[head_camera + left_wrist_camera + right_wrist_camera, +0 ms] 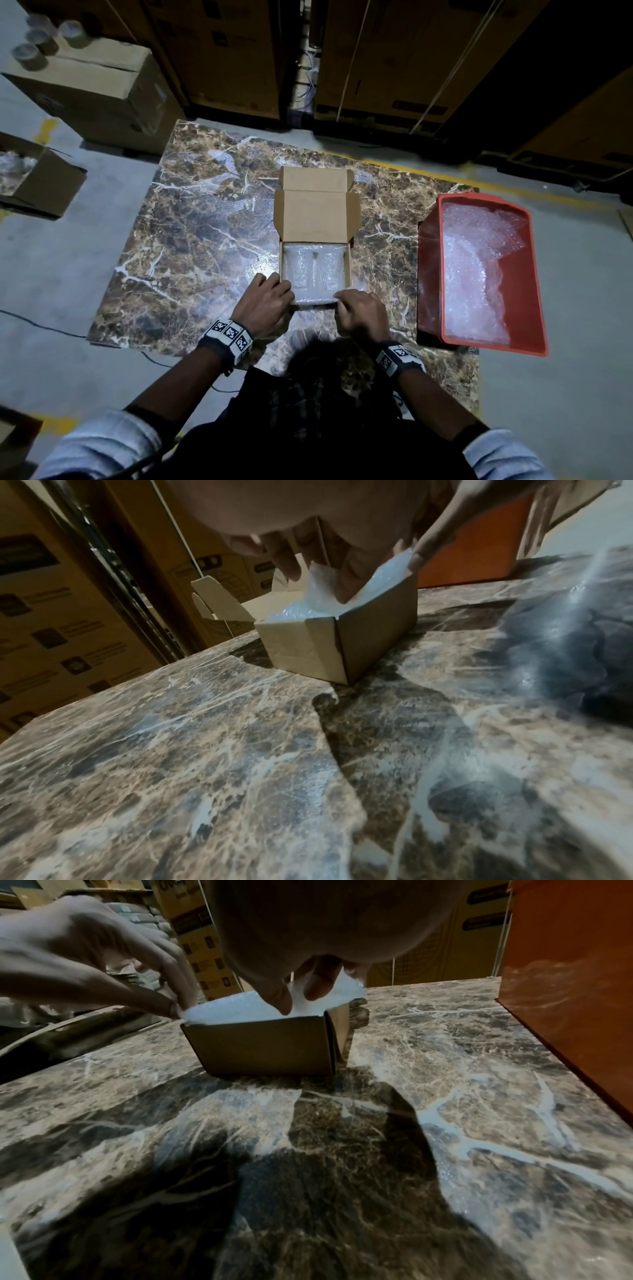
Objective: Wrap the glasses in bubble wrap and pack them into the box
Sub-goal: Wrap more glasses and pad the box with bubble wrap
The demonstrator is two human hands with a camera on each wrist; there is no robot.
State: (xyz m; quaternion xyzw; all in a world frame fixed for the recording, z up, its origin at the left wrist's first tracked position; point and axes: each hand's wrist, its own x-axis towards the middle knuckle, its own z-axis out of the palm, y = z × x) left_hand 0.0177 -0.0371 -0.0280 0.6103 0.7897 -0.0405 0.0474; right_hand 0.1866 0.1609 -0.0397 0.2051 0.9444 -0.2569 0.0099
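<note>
The bubble-wrapped glasses [313, 270] sat inside the box [348, 263] on the marble surface [205, 222], left hand [265, 303] and right hand [363, 313] each with a pinching grip on the wrap's near edge — light, squishy, slippery stuff over fragile glass, so I'd hold the bundle's sides.

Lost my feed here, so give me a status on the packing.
Both hands, left and right, pinch the bubble wrap at the box near edge. Glasses inside, lid open. Nothing blocking.

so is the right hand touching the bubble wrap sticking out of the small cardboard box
Touching. The right wrist view shows the right hand pinching the clear bubble wrap at the near edge of the small brown cardboard box.
</note>
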